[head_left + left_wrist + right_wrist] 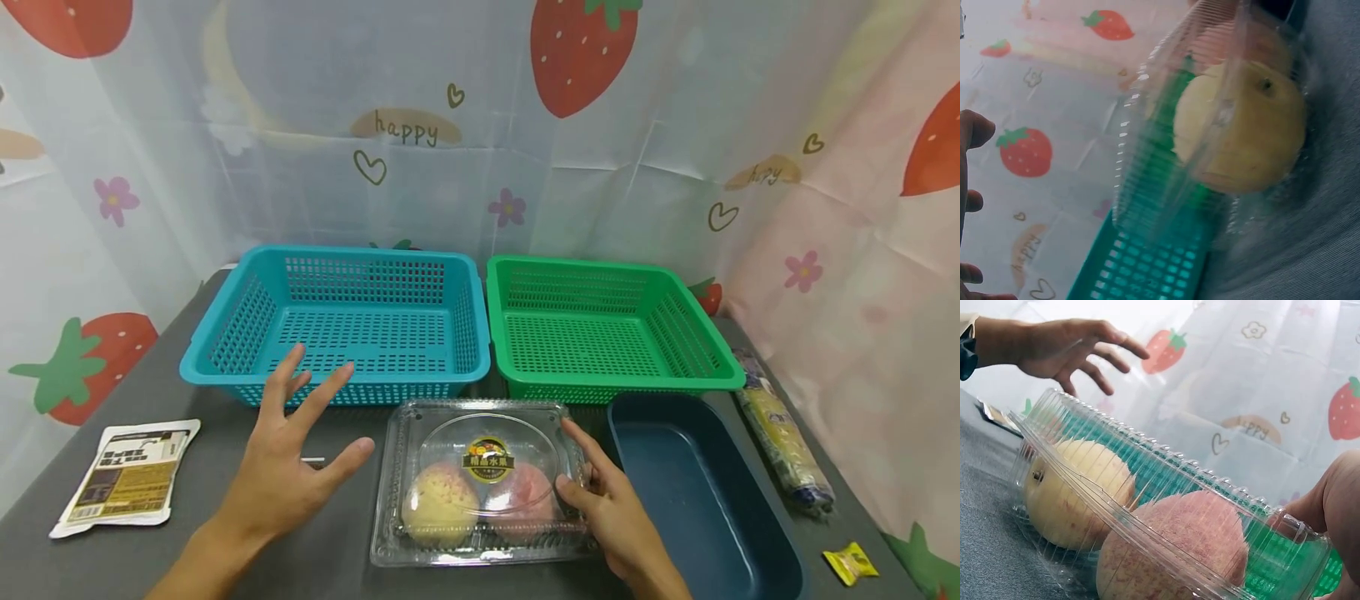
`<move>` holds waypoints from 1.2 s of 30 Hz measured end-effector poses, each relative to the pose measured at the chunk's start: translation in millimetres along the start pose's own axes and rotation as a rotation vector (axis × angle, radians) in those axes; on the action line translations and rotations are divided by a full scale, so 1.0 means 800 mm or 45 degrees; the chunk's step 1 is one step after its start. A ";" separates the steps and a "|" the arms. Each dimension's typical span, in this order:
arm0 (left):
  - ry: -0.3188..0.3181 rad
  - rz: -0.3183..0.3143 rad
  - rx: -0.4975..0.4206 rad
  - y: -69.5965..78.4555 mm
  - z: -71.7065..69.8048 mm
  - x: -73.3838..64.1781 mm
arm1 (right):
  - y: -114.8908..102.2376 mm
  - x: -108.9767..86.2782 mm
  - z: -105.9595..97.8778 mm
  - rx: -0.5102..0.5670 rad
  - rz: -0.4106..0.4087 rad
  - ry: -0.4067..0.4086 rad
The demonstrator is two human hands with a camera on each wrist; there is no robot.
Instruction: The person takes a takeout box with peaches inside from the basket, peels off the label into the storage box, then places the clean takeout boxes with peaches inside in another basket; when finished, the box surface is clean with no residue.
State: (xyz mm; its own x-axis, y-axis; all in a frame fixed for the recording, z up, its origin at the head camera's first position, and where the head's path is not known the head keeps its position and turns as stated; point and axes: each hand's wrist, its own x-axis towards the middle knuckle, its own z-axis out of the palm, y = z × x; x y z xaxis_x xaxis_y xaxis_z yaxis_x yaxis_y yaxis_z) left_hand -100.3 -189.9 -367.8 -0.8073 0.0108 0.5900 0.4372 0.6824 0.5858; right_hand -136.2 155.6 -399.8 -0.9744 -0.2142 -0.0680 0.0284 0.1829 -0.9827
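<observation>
Left grip (288, 475): open wide, fingers spread, raised over the surface (330, 579), holding nothing. Right grip (615, 517): I see it partly closed, thumb and fingers pinching the right edge of the clear container (486, 496). The container sits before the blue basket (333, 393) and green basket (615, 385), two fruits (441, 504) inside.

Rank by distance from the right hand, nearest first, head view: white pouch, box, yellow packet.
1. Box: at the right hand, which grips its right edge.
2. Yellow packet: to the right, past the navy tray.
3. White pouch: far left, beyond the left hand.
</observation>
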 end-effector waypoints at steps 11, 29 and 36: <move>-0.115 -0.057 -0.074 0.000 0.030 -0.009 | -0.001 -0.002 0.000 0.000 0.020 0.011; -0.272 -0.145 -0.051 -0.008 0.056 -0.020 | 0.001 -0.001 0.000 0.002 0.059 0.001; -0.342 -0.201 -0.088 -0.010 0.070 -0.026 | 0.001 -0.001 -0.001 -0.019 0.063 0.008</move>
State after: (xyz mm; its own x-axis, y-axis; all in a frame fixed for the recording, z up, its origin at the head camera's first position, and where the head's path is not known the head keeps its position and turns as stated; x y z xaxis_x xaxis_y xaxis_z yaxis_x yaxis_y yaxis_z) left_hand -108.9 -154.6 -416.2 -0.9390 0.1078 0.3265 0.3169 0.6400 0.7000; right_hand -135.9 156.7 -400.2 -0.9733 -0.1985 -0.1157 0.0735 0.2079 -0.9754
